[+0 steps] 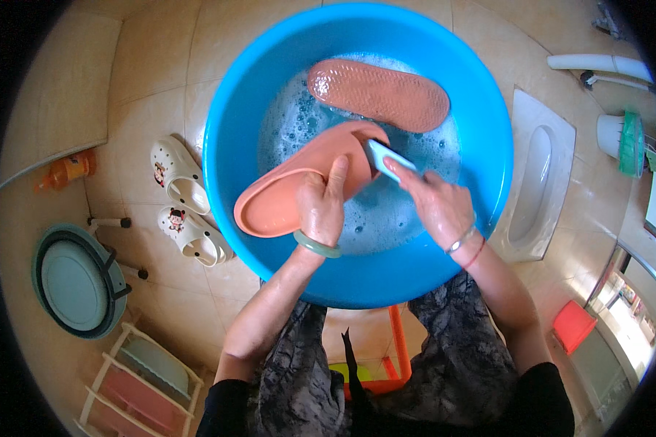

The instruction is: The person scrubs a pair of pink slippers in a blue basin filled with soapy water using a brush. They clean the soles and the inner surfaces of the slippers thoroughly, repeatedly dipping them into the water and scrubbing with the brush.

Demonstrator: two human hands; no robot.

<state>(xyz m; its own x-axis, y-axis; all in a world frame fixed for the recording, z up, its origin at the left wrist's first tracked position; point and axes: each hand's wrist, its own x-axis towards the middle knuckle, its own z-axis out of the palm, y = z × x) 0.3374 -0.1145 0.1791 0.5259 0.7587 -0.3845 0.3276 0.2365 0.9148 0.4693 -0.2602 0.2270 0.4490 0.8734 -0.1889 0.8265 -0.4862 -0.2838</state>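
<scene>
My left hand [323, 205] grips an orange-pink slide slipper [273, 210] by its strap, thumb on top, fingers out of sight inside the foot opening. The slipper is tilted over soapy water [382, 218] in a large blue plastic basin [486, 136]. In my right hand [442, 207] is a pale blue brush [385, 158], index finger along its back. The brush's far end reaches into the slipper's toe opening, so its bristles are mostly hidden. A second slipper [382, 95] floats sole up at the basin's far side.
Two white clogs [183, 180] stand left of the basin on the tiled floor [158, 109]. A white squat toilet [541, 169] lies to the right. Folded basins [74, 287], a rack [142, 388] and an orange bottle [68, 169] are along the left. An orange frame [398, 344] stands between my legs.
</scene>
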